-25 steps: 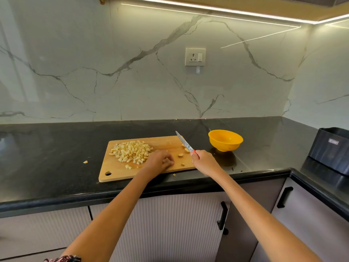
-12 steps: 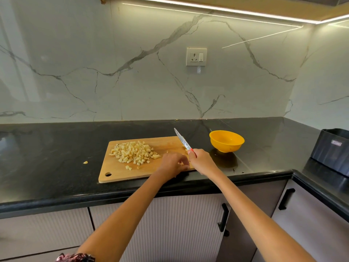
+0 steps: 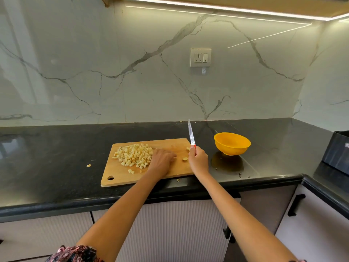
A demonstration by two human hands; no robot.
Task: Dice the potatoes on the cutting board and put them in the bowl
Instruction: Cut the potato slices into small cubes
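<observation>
while the knife (image 3: 191, 134) is gripped by the right hand (image 3: 198, 160) at centre frame, the light, loose, likely slippery potato dice (image 3: 135, 155) left of centre on the cutting board (image 3: 120, 176) are touched by the loosely curled left hand (image 3: 162, 161) and are best scooped together.

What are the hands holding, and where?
The right hand grips the knife by its red handle. The left hand lies on the board, holding nothing visible.

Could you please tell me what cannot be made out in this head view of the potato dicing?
- Whatever lies under the left hand on the cutting board: the hand covers it.
- Most of the knife handle: the right hand wraps it.
- The bowl bottom: its near wall hides it.
- The black container: cut off by the right edge.
</observation>
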